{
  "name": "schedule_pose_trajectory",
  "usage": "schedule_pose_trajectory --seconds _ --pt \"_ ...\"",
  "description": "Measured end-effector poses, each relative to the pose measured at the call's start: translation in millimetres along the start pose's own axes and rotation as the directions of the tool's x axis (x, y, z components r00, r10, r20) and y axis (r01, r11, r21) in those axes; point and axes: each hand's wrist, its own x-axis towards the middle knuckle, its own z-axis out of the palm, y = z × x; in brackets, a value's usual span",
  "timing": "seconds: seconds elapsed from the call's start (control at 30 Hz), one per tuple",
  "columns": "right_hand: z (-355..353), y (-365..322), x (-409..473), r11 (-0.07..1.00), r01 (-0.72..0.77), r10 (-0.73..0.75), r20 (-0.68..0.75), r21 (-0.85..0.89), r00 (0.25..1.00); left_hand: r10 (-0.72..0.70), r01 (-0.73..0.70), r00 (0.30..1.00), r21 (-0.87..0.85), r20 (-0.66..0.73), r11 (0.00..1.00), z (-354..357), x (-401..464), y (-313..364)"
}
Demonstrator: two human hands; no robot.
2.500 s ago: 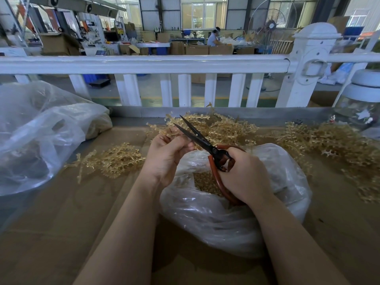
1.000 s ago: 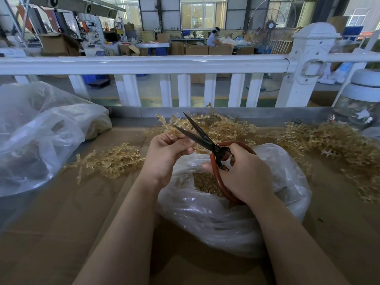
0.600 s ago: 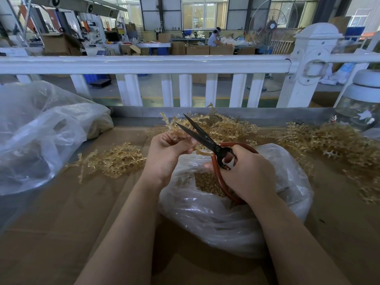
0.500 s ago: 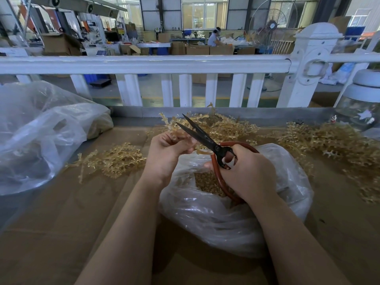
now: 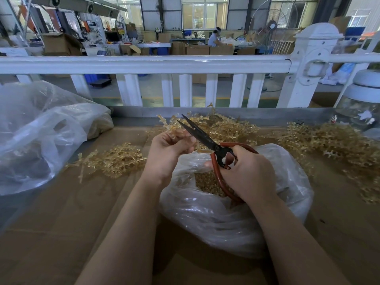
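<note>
My right hand (image 5: 246,173) grips the red-brown handles of black-bladed scissors (image 5: 198,133), whose blades are slightly parted and point up and to the left. My left hand (image 5: 166,149) pinches a branched piece of amber plastic sprue (image 5: 174,128) right at the blades. Both hands hover over an open clear plastic bag (image 5: 226,214) that holds small amber cut pieces (image 5: 205,182).
Piles of amber sprue lie at the left (image 5: 115,161), behind the hands (image 5: 228,128) and at the right (image 5: 333,145). A large clear bag (image 5: 41,132) fills the left side. A white railing (image 5: 144,64) and a white-lidded jar (image 5: 362,103) border the cardboard-covered table (image 5: 61,223).
The scissor blades closed, opened wide and now stand narrower again. My left hand has kept the sprue at the blades, shifting only slightly.
</note>
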Motion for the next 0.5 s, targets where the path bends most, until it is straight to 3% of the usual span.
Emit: schedule_pose_trajectory --seconds 0.23,0.5 --pt "0.2 -0.3 0.7 1.000 0.007 -0.007 0.025 -0.002 1.000 -0.152 0.159 0.987 -0.255 0.051 0.954 2.6 -0.1 1.5" --pt "2.6 1.2 1.4 1.000 -0.015 0.014 0.029 0.025 0.999 -0.134 0.136 0.991 -0.207 0.026 0.969 1.4 -1.4 1.9"
